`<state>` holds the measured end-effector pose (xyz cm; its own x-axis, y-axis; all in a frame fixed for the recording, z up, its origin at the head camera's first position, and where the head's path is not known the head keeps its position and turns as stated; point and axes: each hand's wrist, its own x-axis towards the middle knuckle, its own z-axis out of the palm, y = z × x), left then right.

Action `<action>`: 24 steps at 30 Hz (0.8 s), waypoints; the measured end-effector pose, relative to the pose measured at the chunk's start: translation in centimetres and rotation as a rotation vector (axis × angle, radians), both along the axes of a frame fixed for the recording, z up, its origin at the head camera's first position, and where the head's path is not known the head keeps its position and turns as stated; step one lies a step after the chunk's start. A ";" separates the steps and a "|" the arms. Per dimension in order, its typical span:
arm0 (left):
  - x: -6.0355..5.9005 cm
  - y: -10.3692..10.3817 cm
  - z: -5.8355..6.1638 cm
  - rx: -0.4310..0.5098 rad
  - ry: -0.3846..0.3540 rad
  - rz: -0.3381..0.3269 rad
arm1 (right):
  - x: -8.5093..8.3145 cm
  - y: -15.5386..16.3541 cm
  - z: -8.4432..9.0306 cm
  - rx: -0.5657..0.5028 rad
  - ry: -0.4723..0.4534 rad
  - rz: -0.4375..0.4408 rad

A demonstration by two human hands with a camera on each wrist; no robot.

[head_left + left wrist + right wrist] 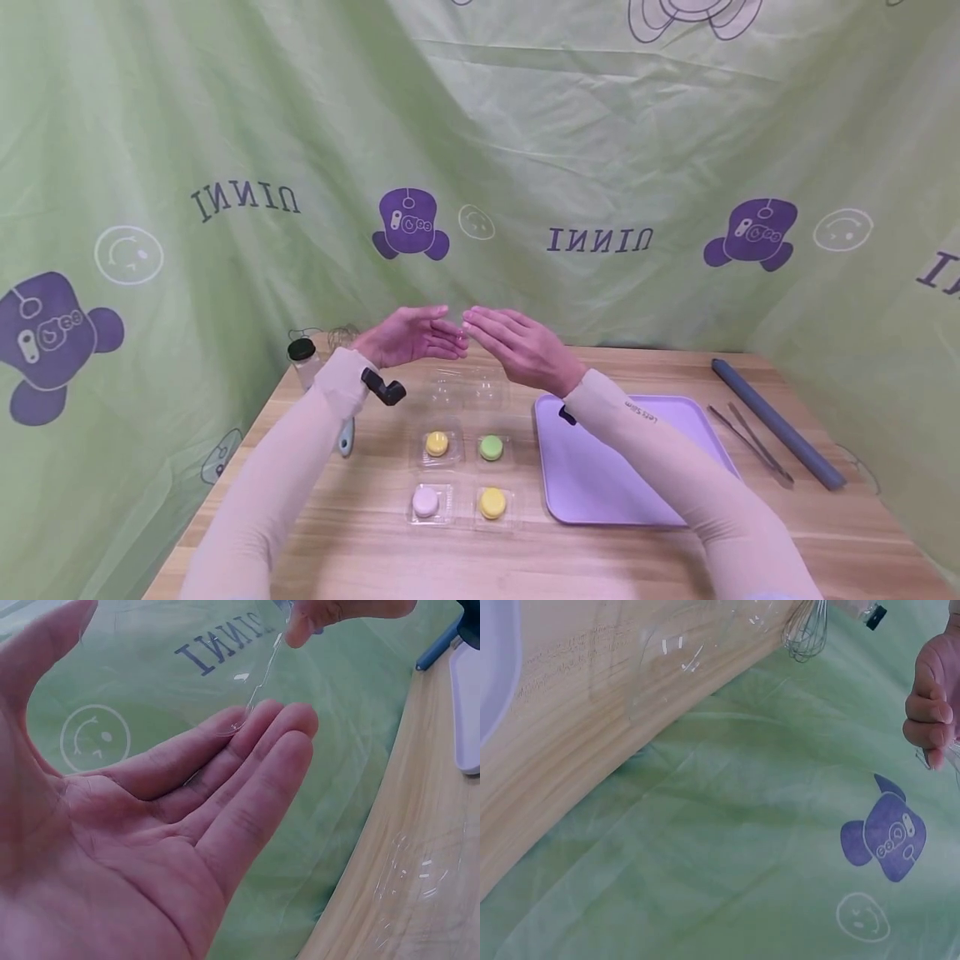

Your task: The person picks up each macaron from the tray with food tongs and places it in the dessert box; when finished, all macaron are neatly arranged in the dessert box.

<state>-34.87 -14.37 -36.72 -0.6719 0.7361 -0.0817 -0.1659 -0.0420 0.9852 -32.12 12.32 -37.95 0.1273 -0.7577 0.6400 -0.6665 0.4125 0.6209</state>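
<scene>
- Your left hand (pixel 150 825) is raised palm-up with the fingers straight and together; a thin, clear plastic lid or film (pixel 259 675) touches its fingertips (pixel 259 724). Nothing is curled round it on this side, so the hand seems to act as a support only.
- Your right hand (pixel 517 346) meets the left above the table's far edge. The left wrist view shows its fingertips (pixel 300 626) pinching the top of the clear piece; the right wrist view shows curled fingers (pixel 930 712) on a transparent edge. Grip: clamped on the clear plastic, probably so that the flimsy sheet hangs steady.
- Directly below the hands, an empty clear plastic clamshell (pixel 465 387) lies on the wooden table (pixel 360 550).
- Nearer you, four macarons sit in clear trays: yellow (pixel 437 443), green (pixel 491 447), pink (pixel 425 502), yellow (pixel 492 502).
- To your right: a lilac plastic tray (pixel 600 492), metal tongs (pixel 750 442), a grey-blue rolled mat (pixel 780 425).
- To your left: a black-capped clear jar (pixel 303 360) and a wire whisk (pixel 806 634); a green printed cloth (pixel 225 125) forms the backdrop.
</scene>
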 end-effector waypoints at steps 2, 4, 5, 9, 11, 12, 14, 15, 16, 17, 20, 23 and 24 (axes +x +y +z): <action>0.1 -0.1 -0.1 -0.001 0.023 -0.002 | 0.0 -0.1 -0.1 -0.003 -0.012 0.009; 0.2 -0.2 -0.3 -0.003 0.040 0.007 | 0.0 -0.2 -0.1 -0.008 -0.040 0.023; 0.3 -0.3 -0.3 -0.006 0.050 0.018 | -0.1 -0.2 -0.1 -0.011 -0.058 0.032; 0.5 -0.3 -0.4 -0.031 0.129 0.103 | 0.0 -0.5 0.2 -0.038 -0.167 0.079; 0.7 -0.3 -0.4 -0.056 0.210 0.174 | 0.1 -0.7 0.3 -0.069 -0.248 0.115; 0.8 -0.3 -0.3 -0.076 0.262 0.215 | 0.2 -0.7 0.5 -0.093 -0.304 0.135; 1.0 -0.1 -0.3 -0.118 0.361 0.310 | 0.3 -0.7 0.6 -0.157 -0.435 0.178; 1.2 -0.1 -0.4 -0.135 0.407 0.352 | 0.4 -0.7 0.7 -0.198 -0.507 0.201; 1.3 0.0 -0.5 -0.159 0.455 0.394 | 0.6 -0.6 0.9 -0.243 -0.584 0.217; 1.4 0.1 -0.5 -0.179 0.503 0.432 | 0.8 -0.6 1.1 -0.297 -0.662 0.227; 1.8 0.6 -0.8 -0.216 0.674 0.508 | 1.4 -0.2 1.5 -0.459 -0.885 0.230; 2.6 1.1 -1.1 -0.239 0.848 0.539 | 1.8 0.3 1.6 -0.580 -1.093 0.219; 2.9 1.3 -1.2 -0.239 0.890 0.538 | 1.8 0.6 1.4 -0.602 -1.159 0.220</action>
